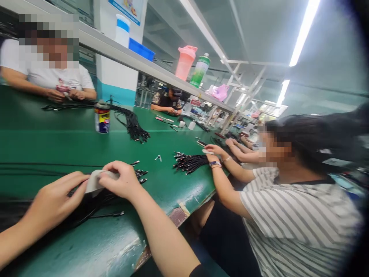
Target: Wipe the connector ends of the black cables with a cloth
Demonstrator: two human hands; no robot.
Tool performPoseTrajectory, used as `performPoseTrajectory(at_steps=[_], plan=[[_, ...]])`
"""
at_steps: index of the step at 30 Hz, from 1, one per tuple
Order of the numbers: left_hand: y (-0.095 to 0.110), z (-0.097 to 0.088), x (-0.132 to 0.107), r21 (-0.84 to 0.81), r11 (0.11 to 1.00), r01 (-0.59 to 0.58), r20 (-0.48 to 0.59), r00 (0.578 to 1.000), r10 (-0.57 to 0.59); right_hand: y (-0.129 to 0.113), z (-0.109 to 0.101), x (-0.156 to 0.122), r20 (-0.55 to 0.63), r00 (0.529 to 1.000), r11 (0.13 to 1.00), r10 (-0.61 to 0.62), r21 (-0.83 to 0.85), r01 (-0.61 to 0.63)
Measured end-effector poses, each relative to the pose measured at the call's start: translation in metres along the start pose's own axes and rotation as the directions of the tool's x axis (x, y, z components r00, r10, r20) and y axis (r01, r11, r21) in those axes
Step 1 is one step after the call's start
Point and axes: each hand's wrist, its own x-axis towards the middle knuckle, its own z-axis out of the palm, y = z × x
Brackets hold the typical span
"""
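White cloth (96, 181) pinched b/w both of the person's hands, folded round what looks like black cables, tho the exact hold on them is partly hidden. Left hand (53, 204) closed on the cloth's near side, right hand (122, 181) closed over the top w/ fingers bent down. Black cable bundle (95, 202) lies under the hands on the green workbench (86, 246), metal-tipped connectors (141, 175) sticking out past the right hand, one loose lead (115, 214) lying toward the worn bench edge (178, 215). Main risks: pulling hard thru the cloth could snag or bend a connector, and bare tips could catch the fabric. Loose lead could slip over the edge if the bundle shifts, dragging others w/ it. Co-worker in striped shirt (296, 215) sits just to the right, w/ a separate cable bunch (188, 163) nearby, so leads could mix if the piles creep together. Labelled tin (102, 119) stands farther up by another cable heap (132, 123), could tip onto it if knocked.
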Motion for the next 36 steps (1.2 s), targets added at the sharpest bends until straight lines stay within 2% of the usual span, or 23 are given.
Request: performPoseTrajectory(at_steps=[2, 4, 5, 8, 10, 12, 13, 14, 16, 18, 19, 21, 23, 25, 26, 28, 31, 36], plan=[[0.014, -0.006, 0.005, -0.127, 0.991, 0.03, 0.097, 0.995, -0.017, -0.001, -0.002, 0.001, 0.012, 0.993, 0.992, -0.119, -0.044, 0.119], [0.024, -0.006, 0.01, -0.202, 0.977, 0.066, 0.061, 0.997, -0.055, 0.0, -0.003, 0.002, 0.019, 0.984, 0.983, -0.176, -0.055, 0.177], [0.027, -0.006, 0.013, -0.23, 0.97, 0.073, 0.03, 0.997, -0.068, 0.002, -0.003, 0.003, 0.019, 0.984, 0.983, -0.178, -0.039, 0.178], [0.028, -0.014, 0.023, -0.292, 0.947, 0.133, 0.042, 0.991, -0.127, 0.007, -0.002, 0.005, 0.01, 0.991, 0.99, -0.133, 0.055, 0.132], [0.029, -0.031, 0.03, -0.31, 0.933, 0.182, -0.061, 0.976, -0.211, 0.01, -0.003, 0.007, -0.019, 0.995, 0.992, -0.099, 0.073, 0.1], [0.032, -0.055, 0.034, -0.358, 0.905, 0.231, -0.191, 0.931, -0.313, 0.015, -0.007, 0.011, -0.081, 0.995, 0.995, -0.055, 0.073, 0.061], [0.035, -0.067, 0.034, -0.394, 0.884, 0.252, -0.193, 0.918, -0.347, 0.018, -0.01, 0.013, -0.12, 0.992, 0.995, -0.024, 0.092, 0.035], [0.039, -0.079, 0.032, -0.431, 0.858, 0.279, -0.14, 0.919, -0.369, 0.021, -0.013, 0.015, -0.163, 0.986, 0.992, 0.011, 0.127, 0.01], [0.047, -0.097, 0.019, -0.453, 0.822, 0.345, 0.073, 0.933, -0.352, 0.032, -0.02, 0.022, -0.237, 0.967, 0.973, 0.099, 0.227, -0.044], [0.056, -0.107, -0.002, -0.362, 0.866, 0.346, 0.316, 0.919, -0.236, 0.045, -0.026, 0.028, -0.283, 0.941, 0.947, 0.188, 0.306, -0.097], [0.06, -0.111, -0.015, -0.287, 0.91, 0.301, 0.417, 0.894, -0.164, 0.053, -0.029, 0.031, -0.307, 0.925, 0.941, 0.222, 0.316, -0.121], [0.069, -0.115, -0.042, -0.132, 0.978, 0.164, 0.574, 0.817, -0.059, 0.068, -0.032, 0.035, -0.374, 0.891, 0.95, 0.256, 0.267, -0.161], [0.079, -0.12, -0.067, -0.008, 0.998, 0.07, 0.674, 0.738, -0.046, 0.083, -0.034, 0.038, -0.41, 0.87, 0.957, 0.274, 0.208, -0.204], [0.09, -0.126, -0.089, 0.077, 0.997, 0.025, 0.729, 0.68, -0.073, 0.093, -0.034, 0.039, -0.37, 0.883, 0.955, 0.288, 0.179, -0.236], [0.097, -0.129, -0.099, 0.108, 0.994, -0.002, 0.742, 0.666, -0.079, 0.097, -0.033, 0.04, -0.341, 0.894, 0.954, 0.292, 0.171, -0.246], [0.111, -0.133, -0.118, 0.163, 0.985, -0.062, 0.75, 0.657, -0.082, 0.099, -0.032, 0.039, -0.305, 0.905, 0.953, 0.297, 0.153, -0.261], [0.133, -0.139, -0.141, 0.245, 0.959, -0.14, 0.757, 0.645, -0.099, 0.097, -0.03, 0.037, -0.315, 0.9, 0.953, 0.303, 0.129, -0.275], [0.153, -0.15, -0.159, 0.309, 0.931, -0.194, 0.783, 0.608, -0.133, 0.095, -0.027, 0.034, -0.297, 0.908, 0.956, 0.295, 0.095, -0.279]])
